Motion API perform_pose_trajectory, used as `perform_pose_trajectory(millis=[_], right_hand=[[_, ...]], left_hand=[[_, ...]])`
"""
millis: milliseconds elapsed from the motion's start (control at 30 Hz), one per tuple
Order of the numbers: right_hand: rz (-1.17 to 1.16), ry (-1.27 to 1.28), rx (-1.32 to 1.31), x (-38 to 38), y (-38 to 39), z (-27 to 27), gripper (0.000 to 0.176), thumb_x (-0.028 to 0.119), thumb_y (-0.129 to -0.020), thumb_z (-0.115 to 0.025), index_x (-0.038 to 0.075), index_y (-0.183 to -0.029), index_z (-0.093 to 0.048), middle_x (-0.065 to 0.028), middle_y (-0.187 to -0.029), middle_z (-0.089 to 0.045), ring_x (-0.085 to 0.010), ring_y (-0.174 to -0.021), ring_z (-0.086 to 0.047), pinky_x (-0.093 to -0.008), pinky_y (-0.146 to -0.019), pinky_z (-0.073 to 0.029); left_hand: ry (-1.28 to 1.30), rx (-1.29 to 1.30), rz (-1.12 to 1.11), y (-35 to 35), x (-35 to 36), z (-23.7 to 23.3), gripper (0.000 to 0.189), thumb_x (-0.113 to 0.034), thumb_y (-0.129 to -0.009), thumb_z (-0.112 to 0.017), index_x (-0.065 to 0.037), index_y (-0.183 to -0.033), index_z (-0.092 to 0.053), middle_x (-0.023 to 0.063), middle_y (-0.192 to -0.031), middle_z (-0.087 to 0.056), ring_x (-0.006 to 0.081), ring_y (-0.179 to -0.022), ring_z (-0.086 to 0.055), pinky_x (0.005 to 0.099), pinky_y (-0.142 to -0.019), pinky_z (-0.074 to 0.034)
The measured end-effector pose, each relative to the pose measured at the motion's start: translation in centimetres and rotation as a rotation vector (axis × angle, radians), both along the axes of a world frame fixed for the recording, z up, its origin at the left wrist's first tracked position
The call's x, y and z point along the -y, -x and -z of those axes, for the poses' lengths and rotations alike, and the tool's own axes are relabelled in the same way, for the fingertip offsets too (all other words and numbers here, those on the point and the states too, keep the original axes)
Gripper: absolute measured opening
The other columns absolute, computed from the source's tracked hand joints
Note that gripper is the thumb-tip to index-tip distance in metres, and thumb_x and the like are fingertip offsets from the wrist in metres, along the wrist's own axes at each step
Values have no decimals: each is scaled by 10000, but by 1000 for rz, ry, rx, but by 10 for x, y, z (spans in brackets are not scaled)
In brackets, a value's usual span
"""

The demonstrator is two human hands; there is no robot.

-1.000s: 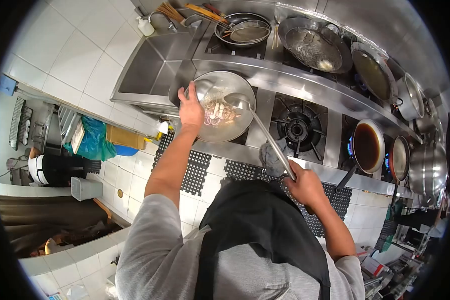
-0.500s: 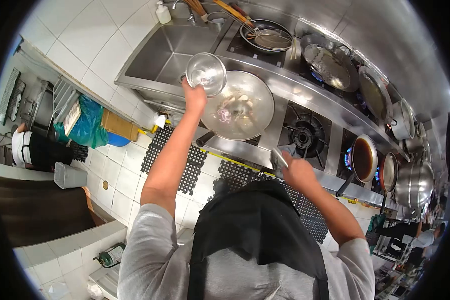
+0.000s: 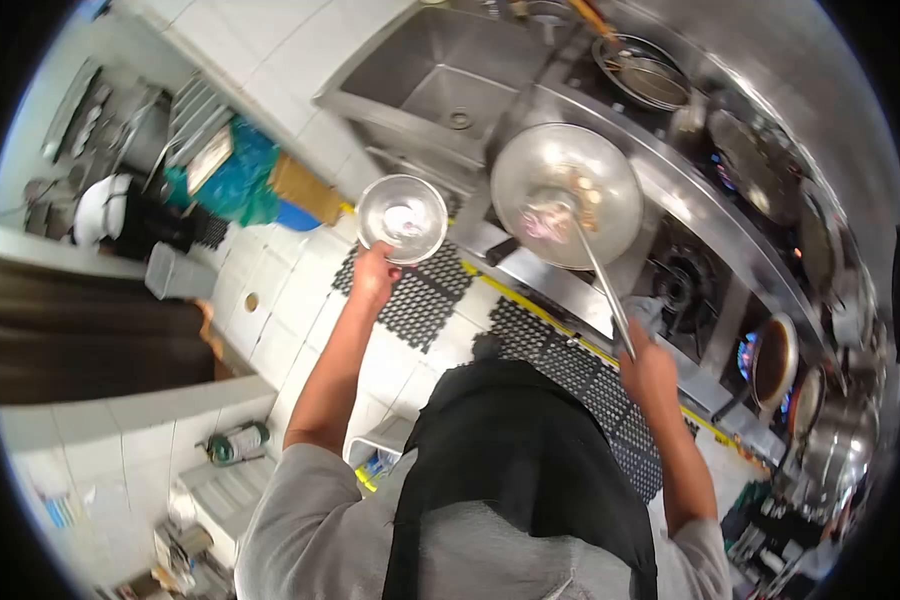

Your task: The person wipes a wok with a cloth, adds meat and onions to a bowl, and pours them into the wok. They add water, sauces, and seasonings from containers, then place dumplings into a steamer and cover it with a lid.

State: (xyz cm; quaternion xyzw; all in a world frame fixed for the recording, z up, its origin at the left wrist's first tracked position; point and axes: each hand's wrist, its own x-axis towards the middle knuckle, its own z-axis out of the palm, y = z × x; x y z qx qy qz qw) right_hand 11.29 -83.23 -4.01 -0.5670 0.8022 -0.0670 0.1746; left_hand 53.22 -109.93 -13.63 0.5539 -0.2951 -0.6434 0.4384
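Note:
A metal bowl [image 3: 402,219] is gripped at its rim by my left hand [image 3: 374,276], out over the floor to the left of the wok. The wok [image 3: 615,180] sits on the stove with its dark handle toward me; pale pieces and pinkish-purple ones [image 3: 545,221] lie in it. My right hand [image 3: 650,368] is closed around the end of a long metal ladle [image 3: 602,275], whose head rests among the food in the wok. Beside that hand a greyish cloth [image 3: 646,312] lies at the stove's front edge.
A steel sink [image 3: 390,75] is behind and left of the wok. Right of it are a bare burner [image 3: 682,285] and a pan of brown liquid [image 3: 773,360] over blue flame. More pans line the back. A person [image 3: 135,220] stands far left, near a grey bin [image 3: 180,271].
The view has turned and shifted. My left hand has brought the bowl away from the wok's edge toward the left. The ladle now shows clearly, reaching from my right hand into the wok.

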Motion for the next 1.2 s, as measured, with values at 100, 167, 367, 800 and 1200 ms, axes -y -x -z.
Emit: perform_pose_trajectory(millis=[100,167,367,800,1200], right_hand=[[40,-49,197,-32,-28,-28,619,107,-803,-709,64,-1403,-566,-288,-936,-700,-466,-845,-690,-529,-762,-551],[42,23,283,-49,-29,-13,597,115,-817,-698,91,-1398,-563,-300,-849,-686,-475,-810,-688,-556,-729,-541],[302,215,313,12,-32,43,539,112,-850,-677,77,-1380,-581,-297,-849,-690,-495,-794,-675,-551,-716,-537],[554,-118,162,26,-129,-61,628,113,-810,-722,105,-1417,-562,-258,-934,-707,-449,-851,-688,-508,-740,-547],[795,-79,83,118,-206,-25,596,142,-839,-736,129,-1412,-571,-209,-871,-697,-417,-798,-691,-497,-691,-552]], left_hand=[[-43,64,-20,-20,-30,-25,434,-118,-910,-512,-32,-1331,-449,165,-990,-684,263,-684,-698,288,-484,-389],[-83,104,-31,-22,-35,-30,432,-125,-906,-519,-39,-1325,-459,153,-975,-681,247,-681,-688,288,-493,-391],[-125,147,89,-26,9,-41,426,-132,-936,-477,28,-1330,-468,178,-1047,-720,258,-760,-731,276,-466,-360],[424,919,452,91,387,29,789,-127,-861,-616,-43,-1560,-261,327,-1388,-514,420,-1091,-678,452,-779,-607],[316,1452,1104,178,468,137,812,-69,-875,-632,-138,-1599,-270,250,-1331,-631,403,-1251,-602,473,-1026,-515]])
